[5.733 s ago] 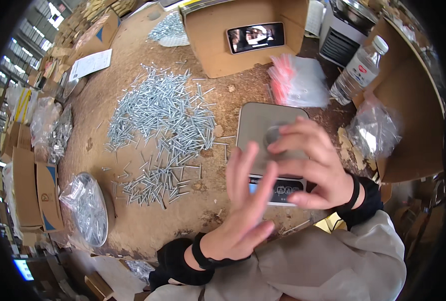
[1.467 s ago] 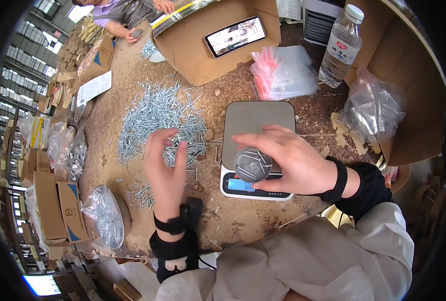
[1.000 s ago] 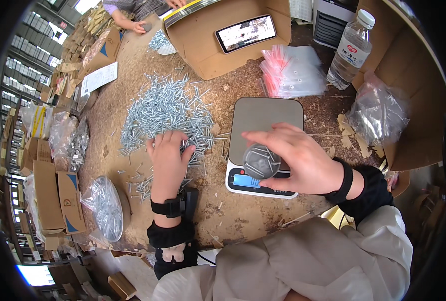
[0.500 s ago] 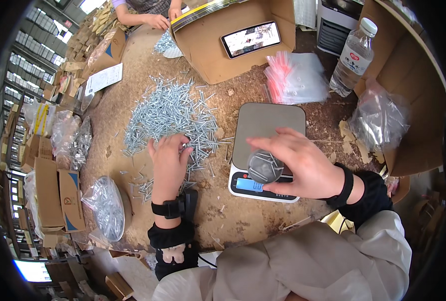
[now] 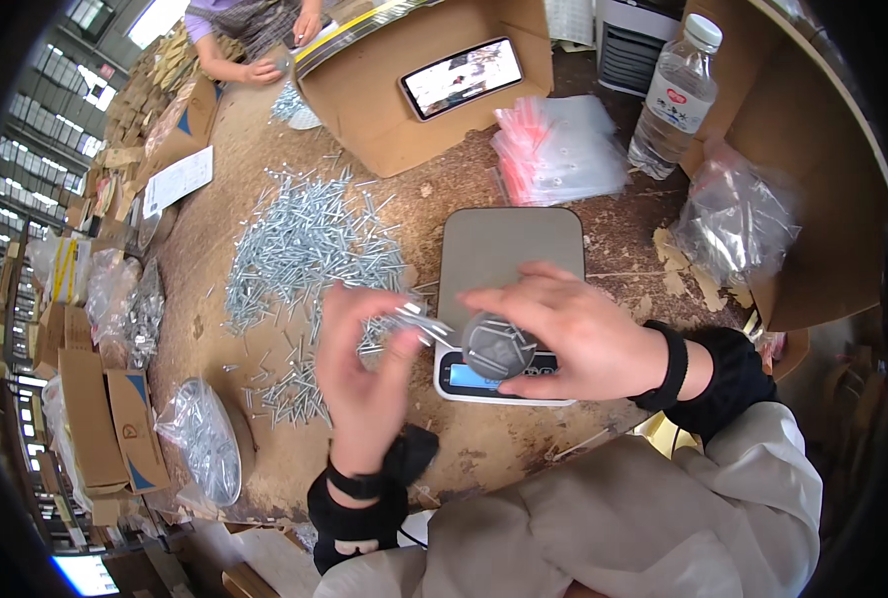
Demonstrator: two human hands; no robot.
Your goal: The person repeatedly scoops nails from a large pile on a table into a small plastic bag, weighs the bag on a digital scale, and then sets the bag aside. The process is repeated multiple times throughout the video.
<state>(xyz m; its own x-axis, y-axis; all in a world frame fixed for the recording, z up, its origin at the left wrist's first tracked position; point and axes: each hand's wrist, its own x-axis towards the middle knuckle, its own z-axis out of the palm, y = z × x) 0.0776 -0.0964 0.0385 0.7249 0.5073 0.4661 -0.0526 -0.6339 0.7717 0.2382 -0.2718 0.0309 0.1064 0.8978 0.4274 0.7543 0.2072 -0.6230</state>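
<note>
Between the thumb and fingers of my left hand (image 5: 357, 369), a few silvery screws (image 5: 424, 325) stick out toward the right, blurred by motion. My right hand (image 5: 583, 334) grips a small round grey cup (image 5: 500, 349) with several screws lying inside it. The cup is over the front of a digital scale (image 5: 514, 239), whose blue display is partly covered by my hand and the cup; whether the cup touches the scale I cannot tell. Left of the scale spreads a big pile of screws (image 5: 304, 244), with a smaller scatter nearer me.
Beyond the scale lie clear zip bags (image 5: 563, 149) with red edges. A phone (image 5: 462, 78) leans in an open cardboard box (image 5: 364, 130). At the right stand a water bottle (image 5: 675, 100) and a crumpled plastic bag (image 5: 738, 219). A bag-lined bowl (image 5: 209, 444) sits left. Another person's hand (image 5: 261, 71) works across the table.
My left hand has lifted from the pile and moved right toward the cup, with screws in its fingers. My right hand still holds the cup by the scale. The view has shifted slightly.
</note>
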